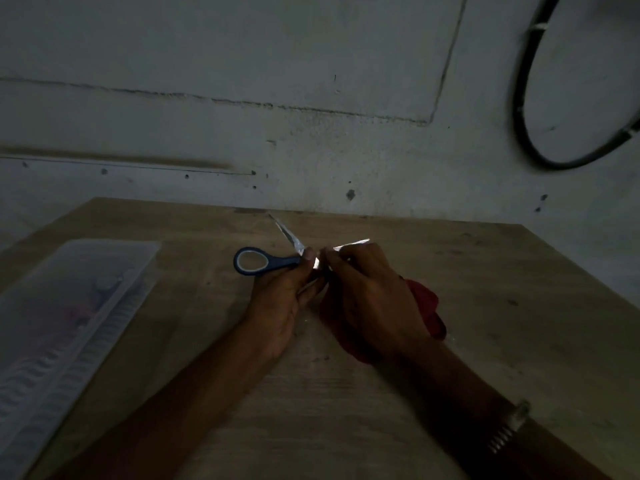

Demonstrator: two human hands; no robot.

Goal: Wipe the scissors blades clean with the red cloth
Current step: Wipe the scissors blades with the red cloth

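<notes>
Blue-handled metal scissors (277, 259) are held wide open above the middle of the pale wooden desk (467, 306), their shiny blades spread apart. One blade points up toward the grey wall (311, 98), the other points right. The left hand (280, 303) curls round the scissors near where the blades cross, with one blue loop sticking out to the left. The right hand (367, 296) pinches the right blade with its fingertips. A crumpled red cloth (429, 313) lies bunched under the right hand. A clear plastic box (62, 323) sits at the left of the desk.
</notes>
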